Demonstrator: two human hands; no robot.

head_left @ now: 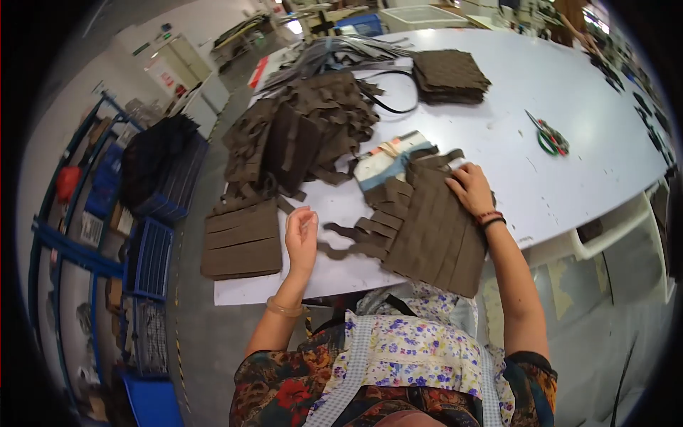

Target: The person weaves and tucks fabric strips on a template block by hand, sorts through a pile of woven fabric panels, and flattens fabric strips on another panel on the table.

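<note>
A dark brown fabric panel with stitched rows lies at the table's near edge, loose straps sticking out from its left side. My right hand rests on the panel's upper right, palm down with fingers apart. To the left of those straps is my left hand, raised with fingers curled together; whether anything small is between them is hidden. Close to its fingertips ends a short brown strap. Left of that hand sits a flat stack of brown panels.
Brown strapped pieces are heaped behind my left hand. Farther back are grey strips and another brown stack. Green-handled scissors lie on the white table at right. Blue shelving stands left; a person is far right.
</note>
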